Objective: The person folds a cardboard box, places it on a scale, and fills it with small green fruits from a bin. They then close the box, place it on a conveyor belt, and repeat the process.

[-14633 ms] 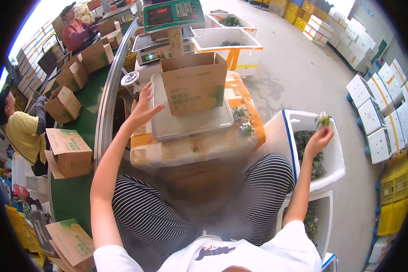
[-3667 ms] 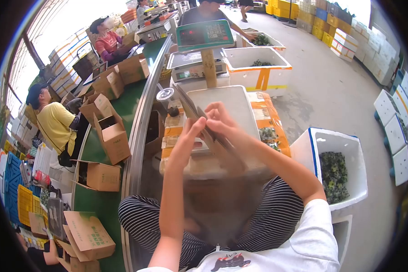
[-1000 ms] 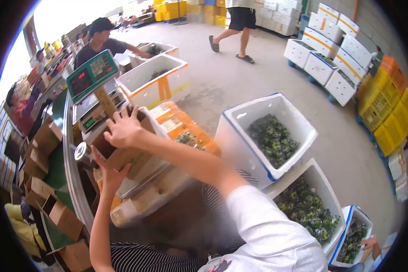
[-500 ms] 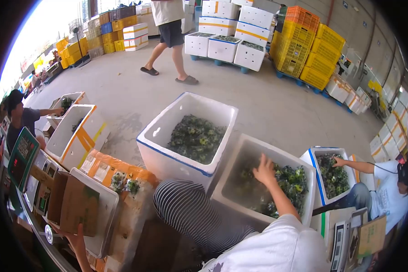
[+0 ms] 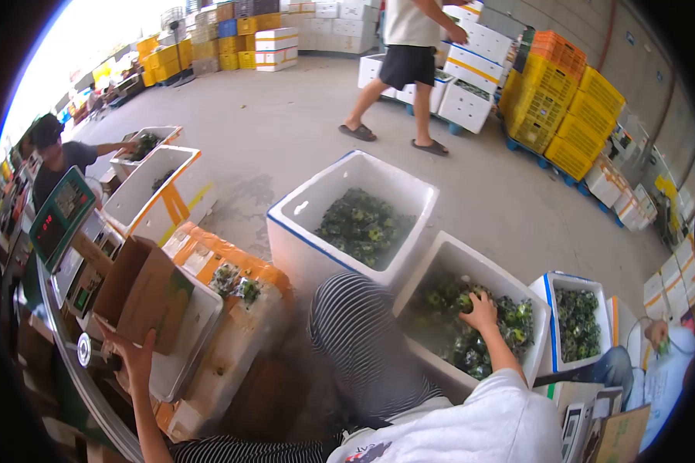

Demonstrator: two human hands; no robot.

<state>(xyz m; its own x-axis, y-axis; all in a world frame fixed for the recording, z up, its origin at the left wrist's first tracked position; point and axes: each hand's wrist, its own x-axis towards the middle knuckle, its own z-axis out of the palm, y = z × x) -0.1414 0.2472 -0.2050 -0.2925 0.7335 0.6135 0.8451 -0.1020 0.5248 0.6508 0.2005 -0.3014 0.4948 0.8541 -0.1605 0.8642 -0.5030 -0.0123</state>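
My right hand [image 5: 483,312] reaches into a white foam box [image 5: 542,324] on the right, its fingers curled over a clump of dark green leafy produce [image 5: 510,328] that seems to be in clear wrapping. Mist blurs the left part of that box. My left hand [image 5: 137,356] has its fingers spread at the near side of an open cardboard box [image 5: 153,305], which tilts on a metal scale tray [image 5: 184,359]. Beside the tray stands the scale's green display [image 5: 63,212] with red digits. Two small leafy packs [image 5: 235,284] lie on an orange-taped foam box [image 5: 274,305].
Another foam box [image 5: 282,239] of greens stands ahead of my knee. Co-workers sit left and right by similar boxes [image 5: 550,309]. A person in black shorts [image 5: 409,65] walks past. Yellow crates [image 5: 544,100] and foam boxes are stacked behind.
My right hand has lowered onto the greens, its fingers curling. My left hand has shifted, its fingers spreading. The view turned left; the walker moved right. The right co-worker's hand left its box.
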